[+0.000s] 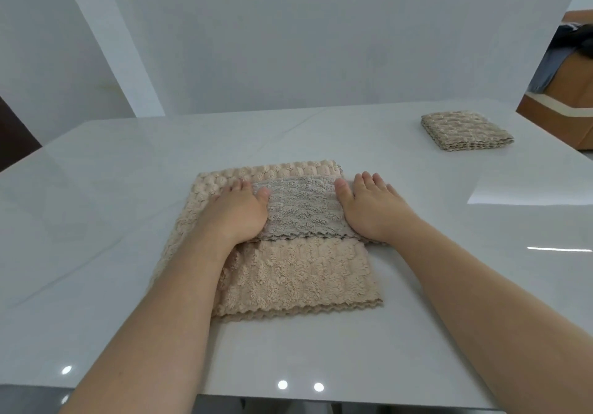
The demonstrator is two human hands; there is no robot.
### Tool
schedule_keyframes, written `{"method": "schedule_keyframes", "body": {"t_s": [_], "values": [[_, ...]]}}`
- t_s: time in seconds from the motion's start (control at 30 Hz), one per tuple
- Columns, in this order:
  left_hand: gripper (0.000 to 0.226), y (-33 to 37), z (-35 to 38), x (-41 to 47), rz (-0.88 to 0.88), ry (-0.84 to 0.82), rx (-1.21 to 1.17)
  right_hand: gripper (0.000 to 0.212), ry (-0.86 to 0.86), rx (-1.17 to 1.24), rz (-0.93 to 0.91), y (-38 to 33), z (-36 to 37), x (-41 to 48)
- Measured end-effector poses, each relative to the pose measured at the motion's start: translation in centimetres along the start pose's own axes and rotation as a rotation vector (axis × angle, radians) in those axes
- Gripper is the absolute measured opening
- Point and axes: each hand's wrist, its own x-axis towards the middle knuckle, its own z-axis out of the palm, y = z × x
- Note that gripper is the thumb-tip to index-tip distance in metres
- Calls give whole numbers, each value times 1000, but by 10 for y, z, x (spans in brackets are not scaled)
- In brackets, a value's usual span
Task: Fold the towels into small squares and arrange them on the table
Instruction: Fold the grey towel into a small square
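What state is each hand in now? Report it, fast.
Left hand: open, flat, pressing the grey fluffy folded towel; no grip.
Right hand: open, flat, pressing that towel's right edge; no grip.

White wall [288,44] is seen behind. Orange-brown furniture [568,96] is seen far right, dark cloth [574,36] laid on it. Dark brown panel [12,131] is cut off at left.

Single view: head cam, wide-angle. Sits above near edge of table [96,221], faces forward and down toward far wall [321,44]. Close range: forearms enter from bottom, left hand [236,213] and right hand [372,208] mid-frame. Tabletop fills lower half. Folded towel [465,131] far right. Far table edge looks bowed.
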Motion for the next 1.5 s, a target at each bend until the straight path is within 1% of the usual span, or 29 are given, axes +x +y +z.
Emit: {"method": "schedule_keyframes", "body": {"t_s": [0.1, 0.13, 0.2, 0.23, 0.3, 0.33, 0.43, 0.5, 0.57, 0.6, 0.67, 0.73, 0.83, 0.87, 0.93, 0.97, 1.03, 1.17, 1.27, 1.37, 1.43, 1.5], "values": [[57, 7, -10, -4, -40, 69, 1, 76, -16, 17, 59, 8, -6, -1], [48, 10, -13, -5, -50, 117, 27, 70, -22, -8, 69, 10, -8, -1], [23, 17, -22, -4, -68, 203, 71, 51, -11, -42, 76, 11, -13, 0], [20, 20, -27, -2, -81, 223, 100, 40, 6, -71, 71, 10, -17, 3], [21, 25, -39, 3, -99, 220, 137, 15, 9, -98, 102, 6, -30, 7], [19, 28, -46, 8, -98, 205, 163, 14, 26, -134, 95, 3, -37, 8], [15, 32, -63, 28, -111, 98, 256, 25, -10, -135, 106, -4, -57, 18], [15, 31, -71, 42, -127, -23, 326, 26, -91, -175, 119, -9, -68, 28], [25, 32, -77, 53, -99, -128, 405, 23, -193, -269, 130, -14, -80, 35], [29, 33, -79, 57, -79, -157, 428, 21, -260, -319, 118, -17, -85, 37], [30, 35, -85, 59, -38, -189, 429, 19, -360, -387, 101, -22, -93, 38], [24, 29, -89, 63, -3, -217, 365, 13, -416, -401, 88, -23, -97, 39], [23, 13, -96, 67, 29, -273, 216, 21, -476, -378, 92, -25, -105, 38], [20, 9, -99, 66, 44, -278, 147, 23, -469, -369, 77, -24, -109, 37], [17, 3, -108, 61, 90, -261, -2, 31, -395, -328, 52, -22, -118, 35], [18, 1, -112, 58, 113, -231, -72, 31, -352, -292, 39, -20, -123, 34], [18, -1, -122, 54, 132, -155, -202, 25, -284, -197, 21, -16, -131, 32], [17, -2, -136, 50, 115, 68, -459, 25, -165, -43, 2, -10, -145, 23], [19, 1, -139, 50, 124, 217, -607, 21, -76, 48, -13, -8, -150, 21], [16, 11, -140, 50, 181, 286, -722, 18, 5, 96, 0, -13, -153, 21], [14, 17, -138, 49, 224, 324, -777, 26, 70, 82, 14, -17, -153, 21], [12, 22, -137, 48, 246, 384, -803, 26, 103, 121, 29, -19, -154, 21]]}}
